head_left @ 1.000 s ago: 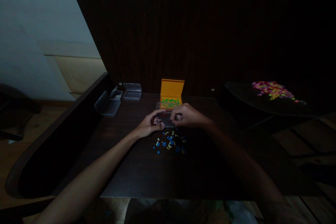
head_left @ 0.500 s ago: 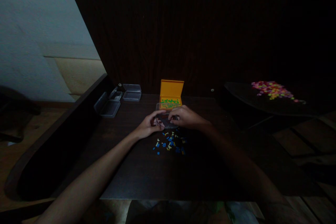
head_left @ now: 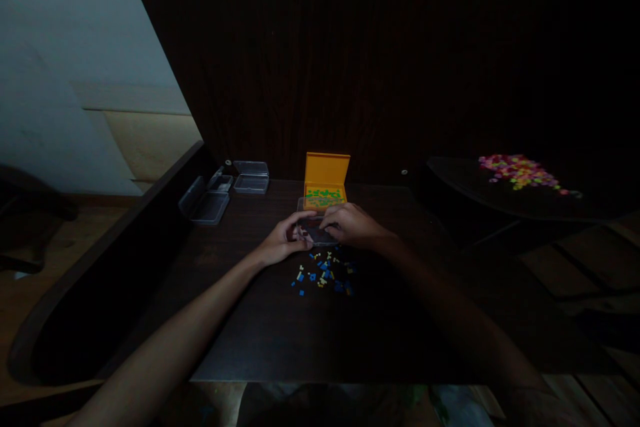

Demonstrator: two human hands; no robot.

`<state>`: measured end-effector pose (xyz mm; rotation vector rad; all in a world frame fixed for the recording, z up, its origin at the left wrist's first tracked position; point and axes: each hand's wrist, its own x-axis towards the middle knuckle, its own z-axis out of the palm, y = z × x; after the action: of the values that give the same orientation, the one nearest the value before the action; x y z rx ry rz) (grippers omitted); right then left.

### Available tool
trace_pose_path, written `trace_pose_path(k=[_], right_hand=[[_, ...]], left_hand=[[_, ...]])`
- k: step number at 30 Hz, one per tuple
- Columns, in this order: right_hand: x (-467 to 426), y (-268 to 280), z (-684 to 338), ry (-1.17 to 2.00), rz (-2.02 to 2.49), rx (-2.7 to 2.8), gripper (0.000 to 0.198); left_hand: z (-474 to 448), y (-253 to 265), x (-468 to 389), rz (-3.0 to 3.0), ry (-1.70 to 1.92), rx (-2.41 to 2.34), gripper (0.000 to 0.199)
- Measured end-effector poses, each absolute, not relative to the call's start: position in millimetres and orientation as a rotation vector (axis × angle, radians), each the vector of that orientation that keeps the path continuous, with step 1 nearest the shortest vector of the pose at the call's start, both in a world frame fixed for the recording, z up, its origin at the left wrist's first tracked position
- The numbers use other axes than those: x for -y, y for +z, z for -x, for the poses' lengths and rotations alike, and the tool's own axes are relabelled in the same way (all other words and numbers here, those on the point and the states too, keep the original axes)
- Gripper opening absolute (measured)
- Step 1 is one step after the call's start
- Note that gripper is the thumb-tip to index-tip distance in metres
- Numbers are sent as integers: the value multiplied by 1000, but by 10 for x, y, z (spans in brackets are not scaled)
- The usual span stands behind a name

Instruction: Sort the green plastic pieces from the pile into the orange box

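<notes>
A clear plastic box (head_left: 318, 237) with a raised lid stands between my hands on the dark table. My left hand (head_left: 284, 240) grips its left side, thumb along the near edge and fingers curled around it. A small dark reddish piece shows near those fingers. Over the right part of the box, my right hand (head_left: 354, 225) has its fingertips pinched together inside; what they hold, if anything, is hidden. Just in front of the box lie several loose small blue and pale yellow building pieces (head_left: 325, 272). Behind it, an open orange box (head_left: 327, 167) contains green pieces.
Two open clear boxes, one at the left (head_left: 215, 208) and another further back (head_left: 251, 181), stand on the table (head_left: 260, 340). A pile of pink and yellow bits (head_left: 520, 171) lies on a dark surface at the right. A raised wooden edge (head_left: 115, 247) bounds the left side.
My right hand has shifted slightly left and down, its fingertips reaching deeper into the clear box. The left hand keeps its grip in the same place.
</notes>
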<state>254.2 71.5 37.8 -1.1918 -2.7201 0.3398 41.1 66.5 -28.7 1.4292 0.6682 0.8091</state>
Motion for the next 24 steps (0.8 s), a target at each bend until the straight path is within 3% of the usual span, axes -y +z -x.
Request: trace_pose_path(k=[24], right_hand=[[-736,255,-2493,292,1241,2633,20]], left_hand=[[-414,-297,-672,-1430,822,-646,70]])
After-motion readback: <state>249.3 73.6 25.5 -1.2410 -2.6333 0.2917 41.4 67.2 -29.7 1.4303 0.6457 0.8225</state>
